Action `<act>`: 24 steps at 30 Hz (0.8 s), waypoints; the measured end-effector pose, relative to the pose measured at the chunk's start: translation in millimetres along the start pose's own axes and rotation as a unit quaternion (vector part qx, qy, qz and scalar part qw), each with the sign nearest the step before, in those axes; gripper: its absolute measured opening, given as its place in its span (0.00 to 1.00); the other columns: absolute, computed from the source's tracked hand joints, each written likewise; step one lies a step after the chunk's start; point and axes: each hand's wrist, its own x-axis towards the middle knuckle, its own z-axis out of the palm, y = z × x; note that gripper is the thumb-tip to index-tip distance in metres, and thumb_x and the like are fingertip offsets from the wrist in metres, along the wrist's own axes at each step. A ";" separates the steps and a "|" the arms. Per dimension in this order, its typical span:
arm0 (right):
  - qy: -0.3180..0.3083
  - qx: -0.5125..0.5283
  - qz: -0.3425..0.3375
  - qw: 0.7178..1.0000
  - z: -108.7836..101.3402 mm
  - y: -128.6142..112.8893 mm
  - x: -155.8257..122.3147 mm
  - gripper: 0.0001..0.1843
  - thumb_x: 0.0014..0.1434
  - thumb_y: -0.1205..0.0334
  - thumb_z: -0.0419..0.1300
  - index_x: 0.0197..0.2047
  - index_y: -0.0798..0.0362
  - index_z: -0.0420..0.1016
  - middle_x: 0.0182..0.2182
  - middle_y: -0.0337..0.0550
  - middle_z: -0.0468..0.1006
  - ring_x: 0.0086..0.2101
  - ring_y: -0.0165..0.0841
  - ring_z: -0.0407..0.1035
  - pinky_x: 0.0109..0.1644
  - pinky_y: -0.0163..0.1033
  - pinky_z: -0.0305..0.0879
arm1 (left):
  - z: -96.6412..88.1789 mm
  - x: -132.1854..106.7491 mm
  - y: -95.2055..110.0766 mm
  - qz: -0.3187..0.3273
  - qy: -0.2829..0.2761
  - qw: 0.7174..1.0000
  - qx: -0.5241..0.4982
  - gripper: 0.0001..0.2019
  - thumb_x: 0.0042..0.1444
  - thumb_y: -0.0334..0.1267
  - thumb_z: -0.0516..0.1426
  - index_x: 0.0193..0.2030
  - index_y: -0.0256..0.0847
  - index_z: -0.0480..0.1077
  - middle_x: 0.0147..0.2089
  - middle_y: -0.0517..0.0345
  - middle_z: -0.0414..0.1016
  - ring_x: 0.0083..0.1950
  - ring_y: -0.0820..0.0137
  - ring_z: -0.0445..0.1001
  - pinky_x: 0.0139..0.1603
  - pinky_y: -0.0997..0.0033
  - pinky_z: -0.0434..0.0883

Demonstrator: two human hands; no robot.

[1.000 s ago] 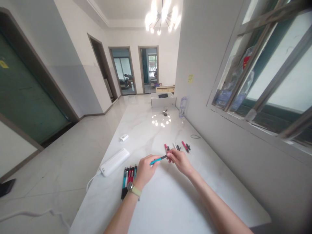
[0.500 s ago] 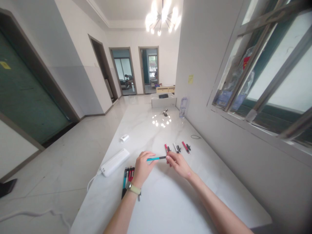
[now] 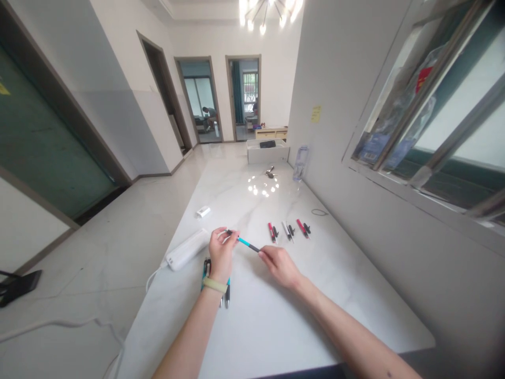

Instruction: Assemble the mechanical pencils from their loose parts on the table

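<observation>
Above the table (image 3: 252, 326) a blue pen (image 3: 243, 241) with a dark grip slants down to the right between my hands. My left hand (image 3: 221, 251) has its fingers closed around the pen's black clip end. At the other end, my right hand (image 3: 281, 265) pinches the dark grip near the tip, which its fingers hide. Beneath my left wrist lie several pens (image 3: 228, 295), partly covered by the hand and forearm. Beyond my right hand are pen parts in three small groups: a red barrel (image 3: 271, 231), a white barrel (image 3: 285, 229) and another red barrel (image 3: 302, 227), each beside black pieces.
A white power strip (image 3: 185, 251) with a cable and a white adapter (image 3: 203, 212) lie along the table's left side. Farther back are keys (image 3: 270, 172), a clear bottle (image 3: 300, 163) and a white box (image 3: 268, 153). A thin loop (image 3: 319, 212) lies near the right wall.
The pen has tilted, its clip end now higher at the left. My left hand has shifted up and left, exposing the black clip end. My right hand has moved slightly left.
</observation>
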 end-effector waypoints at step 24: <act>0.021 0.026 0.028 0.999 11.2 -2.4 -2.5 0.15 0.66 0.54 0.51 0.30 0.53 0.68 0.23 0.37 0.69 0.24 0.29 0.60 0.32 0.35 0.53 | -4.1 -0.2 -3.0 -0.033 -0.009 0.999 -0.029 0.19 0.49 0.39 0.67 0.44 0.41 0.65 0.38 0.58 0.75 0.41 0.71 0.76 0.43 0.68 0.73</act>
